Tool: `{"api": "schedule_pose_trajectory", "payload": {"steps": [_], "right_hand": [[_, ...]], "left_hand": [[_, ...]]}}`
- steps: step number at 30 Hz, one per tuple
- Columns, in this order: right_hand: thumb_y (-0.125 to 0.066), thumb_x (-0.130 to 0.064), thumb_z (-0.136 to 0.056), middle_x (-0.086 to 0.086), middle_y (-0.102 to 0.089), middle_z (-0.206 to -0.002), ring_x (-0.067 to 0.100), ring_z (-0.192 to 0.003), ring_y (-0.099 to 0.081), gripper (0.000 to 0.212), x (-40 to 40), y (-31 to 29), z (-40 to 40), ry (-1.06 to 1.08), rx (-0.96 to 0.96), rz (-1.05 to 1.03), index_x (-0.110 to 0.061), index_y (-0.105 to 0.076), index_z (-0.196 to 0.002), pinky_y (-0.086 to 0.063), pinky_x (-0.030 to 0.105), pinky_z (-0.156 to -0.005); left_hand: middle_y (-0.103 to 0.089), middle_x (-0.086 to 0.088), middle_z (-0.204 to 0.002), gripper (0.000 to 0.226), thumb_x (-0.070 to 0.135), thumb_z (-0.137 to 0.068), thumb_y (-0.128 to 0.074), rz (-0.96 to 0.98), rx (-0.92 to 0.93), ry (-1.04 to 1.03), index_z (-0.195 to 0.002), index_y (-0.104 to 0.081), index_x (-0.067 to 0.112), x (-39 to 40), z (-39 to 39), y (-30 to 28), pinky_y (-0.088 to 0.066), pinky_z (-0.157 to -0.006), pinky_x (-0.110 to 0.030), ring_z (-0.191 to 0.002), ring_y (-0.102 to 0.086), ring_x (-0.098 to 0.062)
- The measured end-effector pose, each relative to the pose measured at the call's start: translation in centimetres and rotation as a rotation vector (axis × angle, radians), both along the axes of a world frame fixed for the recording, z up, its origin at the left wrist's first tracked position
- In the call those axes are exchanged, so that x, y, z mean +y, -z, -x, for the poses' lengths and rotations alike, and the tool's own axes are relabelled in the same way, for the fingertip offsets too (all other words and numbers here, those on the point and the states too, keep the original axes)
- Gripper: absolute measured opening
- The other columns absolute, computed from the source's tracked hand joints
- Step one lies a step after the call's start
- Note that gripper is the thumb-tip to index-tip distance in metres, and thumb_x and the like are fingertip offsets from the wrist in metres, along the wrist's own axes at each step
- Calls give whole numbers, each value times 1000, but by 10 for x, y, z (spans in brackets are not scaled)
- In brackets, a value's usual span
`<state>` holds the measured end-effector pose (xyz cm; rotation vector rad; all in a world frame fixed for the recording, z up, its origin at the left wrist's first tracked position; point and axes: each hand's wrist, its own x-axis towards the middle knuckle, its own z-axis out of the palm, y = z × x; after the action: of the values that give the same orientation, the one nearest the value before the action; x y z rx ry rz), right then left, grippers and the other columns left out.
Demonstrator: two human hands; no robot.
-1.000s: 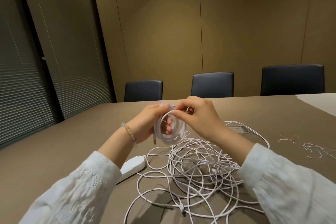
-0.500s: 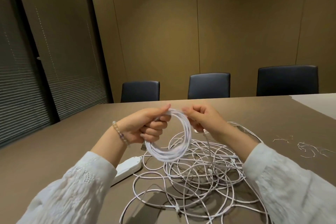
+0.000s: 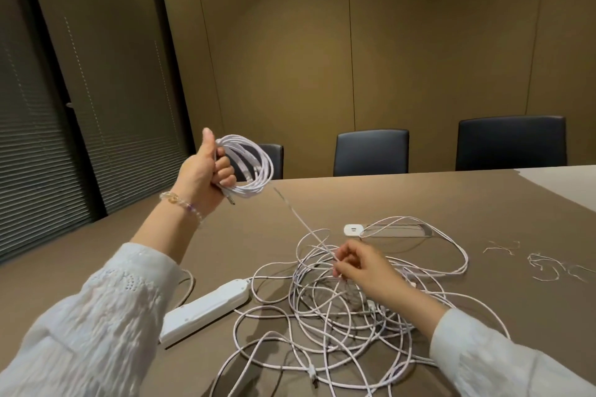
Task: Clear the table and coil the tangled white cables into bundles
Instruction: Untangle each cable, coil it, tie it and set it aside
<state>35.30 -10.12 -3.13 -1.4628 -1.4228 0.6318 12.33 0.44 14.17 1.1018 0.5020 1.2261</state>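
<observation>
The tabletop (image 3: 403, 200) is bare and wide at the far side, in front of the three chairs (image 3: 371, 151). Close by, the tangled white cables (image 3: 348, 309) fill the middle. A power strip (image 3: 206, 309) lies just left of them. Small wire ties (image 3: 545, 264) sit to the right.

A tangle of cables (image 3: 348, 316) is lying on the near middle of the table (image 3: 419, 200), with a power strip (image 3: 206, 309) lying just left of it and a socket plate (image 3: 353, 230) sitting beyond it. The left hand (image 3: 201, 176) is holding a coil (image 3: 250, 167) up at the far left, above the table, while the right hand (image 3: 361, 267) is hovering over the tangle. Loose ties (image 3: 545, 263) are lying to the right, and three chairs (image 3: 371, 151) are standing behind the far edge.
</observation>
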Motion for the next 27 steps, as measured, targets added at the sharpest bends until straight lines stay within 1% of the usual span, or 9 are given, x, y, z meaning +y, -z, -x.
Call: {"api": "schedule_pose_trajectory", "payload": {"steps": [2, 4, 7, 11, 13, 15, 19, 23, 27], "right_hand": [[-64, -13, -89, -4, -69, -78, 14, -74, -64, 13, 0, 2, -2, 84, -224, -15, -23, -61, -82, -52, 31, -74], [-64, -17, -89, -7, -64, -79, 11, -75, -58, 4, 0, -3, -2, 151, -340, -122, -18, -67, -86, -44, 26, -73], [-62, -16, -91, -11, -54, -79, 5, -76, -49, 11, -1, -22, 8, 132, -492, -305, -12, -71, -93, -32, 20, -71], [-58, -18, -94, -1, -59, -87, 13, -81, -53, 14, -6, -54, 30, 92, -530, -491, -11, -71, -96, -38, 22, -73], [-58, -17, -94, 0, -58, -86, 12, -79, -52, 14, -11, -72, 39, 97, -514, -576, -10, -70, -95, -36, 19, -70], [-59, -16, -93, 0, -59, -87, 12, -79, -51, 13, -12, -89, 45, 80, -508, -607, -11, -70, -95, -36, 17, -69], [-64, -19, -90, -6, -56, -83, 1, -73, -51, 10, -11, -112, 51, 60, -456, -639, -17, -72, -96, -37, 9, -68], [-73, -27, -82, -8, -62, -76, -2, -65, -52, 14, -15, -123, 45, 54, -288, -567, -17, -64, -86, -41, 12, -58], [-78, -35, -76, -5, -65, -73, 3, -63, -55, 21, -18, -125, 33, 4, -229, -431, -20, -64, -77, -46, 20, -57]], "left_hand": [[-21, 10, -40, 47, 55, -100, -34, -21, 34, -63, -68, -33, 21, 4, 4, 2, -20, -31, -15, -30, -19, -4], [-22, 9, -43, 44, 48, -102, -37, -52, 99, -114, -67, -33, 21, 5, 5, 6, -20, -34, -16, -35, -19, -6], [-24, 7, -49, 41, 37, -104, -40, -142, 255, -206, -67, -33, 21, 7, 3, 16, -24, -40, -18, -44, -20, -10], [-39, 5, -53, 35, 34, -103, -44, -312, 500, -290, -71, -45, 17, -1, -8, 28, -34, -51, -25, -47, -34, -10], [-50, 0, -59, 35, 35, -103, -44, -367, 604, -296, -79, -53, 12, -12, -16, 34, -42, -51, -22, -47, -47, -9], [-60, -5, -66, 35, 37, -102, -46, -363, 663, -223, -88, -58, 7, -21, -24, 41, -48, -50, -18, -49, -57, -5], [-70, -10, -84, 30, 42, -96, -54, -356, 734, 44, -94, -68, 15, -37, -38, 49, -54, -72, -32, -78, -68, -21], [-36, 2, -46, 38, 36, -100, -42, -67, 585, 366, -71, -47, 12, -55, -44, 47, -34, -41, -20, -38, -32, -10], [-28, 7, -45, 55, 63, -91, -42, 5, 636, 556, -65, -47, 14, -55, -38, 42, -22, -36, -17, -36, -22, -7]]}}
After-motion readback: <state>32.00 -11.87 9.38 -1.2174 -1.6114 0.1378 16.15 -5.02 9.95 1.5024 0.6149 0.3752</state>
